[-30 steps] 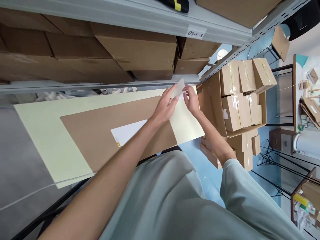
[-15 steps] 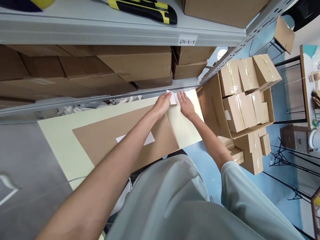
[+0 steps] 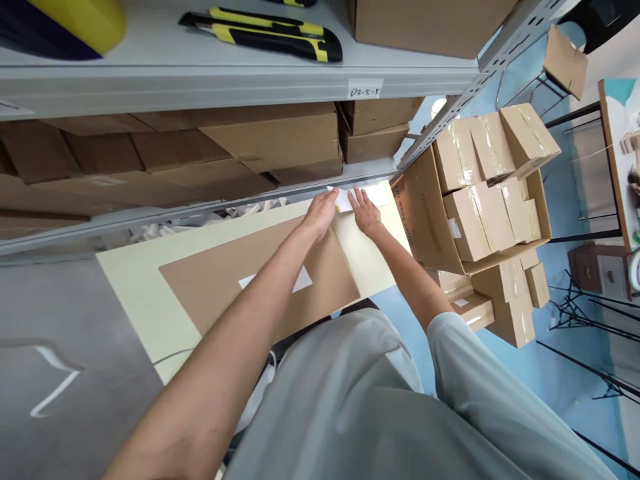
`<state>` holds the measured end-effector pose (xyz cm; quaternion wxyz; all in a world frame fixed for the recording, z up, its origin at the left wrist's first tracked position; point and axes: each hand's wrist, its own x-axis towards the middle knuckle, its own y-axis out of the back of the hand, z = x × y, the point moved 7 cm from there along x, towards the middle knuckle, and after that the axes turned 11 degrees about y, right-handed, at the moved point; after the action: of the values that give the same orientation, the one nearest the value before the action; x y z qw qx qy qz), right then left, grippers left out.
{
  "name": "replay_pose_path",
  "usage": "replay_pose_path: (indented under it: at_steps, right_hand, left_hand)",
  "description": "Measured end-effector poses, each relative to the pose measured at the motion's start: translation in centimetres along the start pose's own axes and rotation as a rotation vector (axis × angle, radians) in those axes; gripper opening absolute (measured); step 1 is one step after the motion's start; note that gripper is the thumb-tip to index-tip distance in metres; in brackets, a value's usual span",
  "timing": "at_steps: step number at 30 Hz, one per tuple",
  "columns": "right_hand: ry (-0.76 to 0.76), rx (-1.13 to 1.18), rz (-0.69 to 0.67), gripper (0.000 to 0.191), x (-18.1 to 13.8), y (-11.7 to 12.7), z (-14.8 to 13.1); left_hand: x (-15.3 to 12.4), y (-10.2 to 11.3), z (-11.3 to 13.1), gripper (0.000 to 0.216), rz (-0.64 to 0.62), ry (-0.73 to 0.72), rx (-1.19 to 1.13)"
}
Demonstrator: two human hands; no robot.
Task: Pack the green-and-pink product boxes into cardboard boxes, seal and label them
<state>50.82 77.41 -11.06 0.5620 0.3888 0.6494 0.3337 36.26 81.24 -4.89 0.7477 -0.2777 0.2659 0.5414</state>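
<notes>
Both my hands rest at the far end of a pale yellow board. My left hand and my right hand lie flat, fingers stretched out, pressing a small white paper with a yellow mark down onto the board. A brown cardboard envelope with a white label lies on the board under my left forearm.
Grey metal shelving stands ahead, holding brown boxes. Yellow and black utility knives lie on the upper shelf, tagged with a label. Stacked taped cartons fill the right, over a blue floor.
The paper was held up between my fingertips; now both hands have lowered it and press it flat on the board. The camera has tilted up, showing more of the upper shelf.
</notes>
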Motion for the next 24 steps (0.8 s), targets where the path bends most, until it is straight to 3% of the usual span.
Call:
replay_pose_path:
  at_steps: [3, 6, 9, 12, 20, 24]
  right_hand:
    - [0.000, 0.011, -0.021, 0.092, 0.4, -0.2, 0.2]
    - [0.001, 0.025, -0.032, 0.093, 0.7, -0.4, 0.4]
    - [0.002, 0.042, -0.032, 0.093, 0.8, -0.4, 0.5]
    - [-0.001, 0.053, -0.044, 0.093, 0.9, -0.4, 0.6]
    - [-0.016, 0.058, -0.074, 0.092, 1.2, -0.4, 0.7]
    - [-0.021, 0.067, -0.089, 0.092, 1.4, -0.5, 0.7]
  left_hand:
    - [-0.6, -0.1, 0.0, 0.037, -0.044, 0.074, -0.139]
    - [-1.3, 0.1, -0.2, 0.062, -0.009, 0.150, -0.217]
    - [-1.9, 0.0, -0.5, 0.084, -0.001, 0.194, -0.228]
    - [-2.2, -0.2, -0.9, 0.091, -0.008, 0.214, -0.199]
    - [-1.7, 0.0, -1.6, 0.079, 0.019, 0.164, -0.041]
    - [-1.2, -0.1, -0.1, 0.045, 0.077, 0.005, 0.381]
